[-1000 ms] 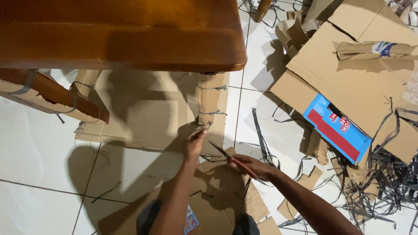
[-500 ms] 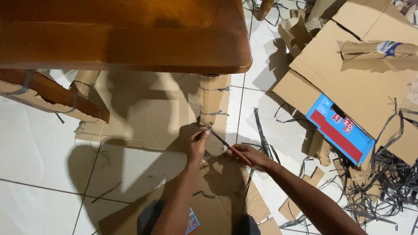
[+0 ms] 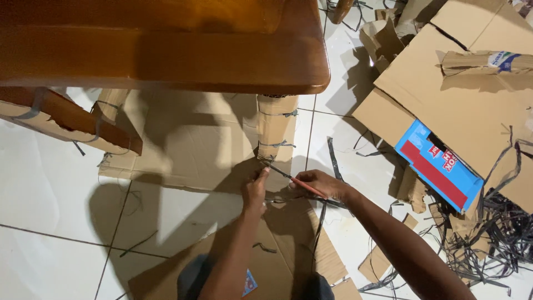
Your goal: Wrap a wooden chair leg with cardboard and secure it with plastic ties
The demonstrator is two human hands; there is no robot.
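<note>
My right hand point(image 3: 319, 185) grips orange-handled scissors point(image 3: 287, 177) whose dark blades point up-left at the foot of a cardboard-wrapped table leg point(image 3: 276, 128). Grey strapping bands circle that wrapping. My left hand point(image 3: 255, 190) pinches the band or cardboard edge at the leg's base, right beside the scissor tips. A glossy brown wooden table top point(image 3: 166, 44) hangs over the leg. Flat cardboard point(image 3: 194, 144) lies on the tiled floor under the table.
A large flattened cardboard box point(image 3: 466, 105) with a blue and red panel point(image 3: 438, 166) lies at the right. A tangle of cut black straps point(image 3: 494, 233) sits at lower right. Another wrapped wooden piece point(image 3: 66, 122) is at the left. More cardboard point(image 3: 288, 250) lies beneath my arms.
My right hand brought the scissors up and left, from the cardboard below to the base of the wrapped leg. My left hand stayed at the leg's foot, now touching the blade tips.
</note>
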